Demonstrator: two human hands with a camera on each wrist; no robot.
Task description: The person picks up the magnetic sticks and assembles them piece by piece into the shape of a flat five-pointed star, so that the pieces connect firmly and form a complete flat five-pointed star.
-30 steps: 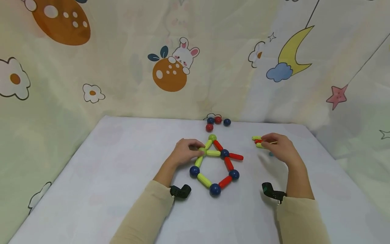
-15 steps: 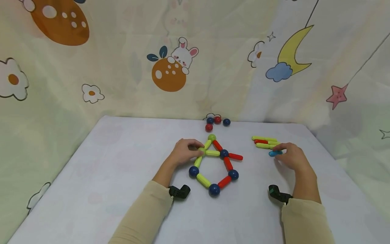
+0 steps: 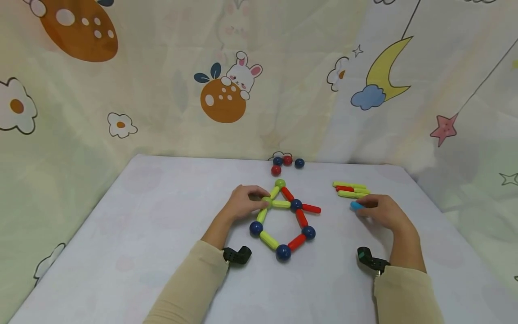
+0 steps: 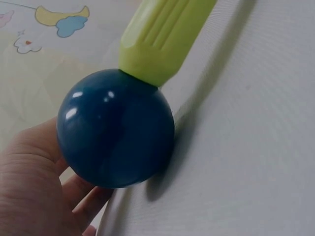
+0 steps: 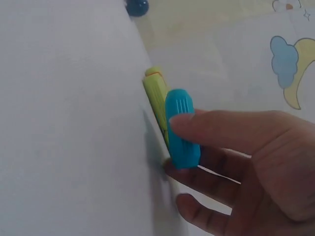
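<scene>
A flat frame of magnetic rods and balls lies mid-table, with lime rods [image 3: 269,240], red rods [image 3: 297,242] and dark blue balls [image 3: 283,253]. My left hand [image 3: 246,202] holds the lime ball [image 3: 267,202] at the frame's left corner. In the left wrist view, a dark blue ball [image 4: 115,130] joined to a lime rod [image 4: 165,39] covers the fingertips. My right hand [image 3: 386,213] pinches a light blue magnetic rod [image 3: 356,205] between thumb and fingers. That rod [image 5: 186,153] is tilted upright in the right wrist view.
Several lime rods [image 3: 353,195] and a red rod [image 3: 345,189] lie just beyond my right hand. At the table's back edge sit loose red balls [image 3: 276,170] and dark blue balls [image 3: 299,163]. A red rod [image 3: 311,209] sticks out rightward from the frame.
My right hand has left the pile of lime and red rods, come nearer and taken hold of the light blue rod, shifting it slightly left. The left hand stays on the lime ball.
</scene>
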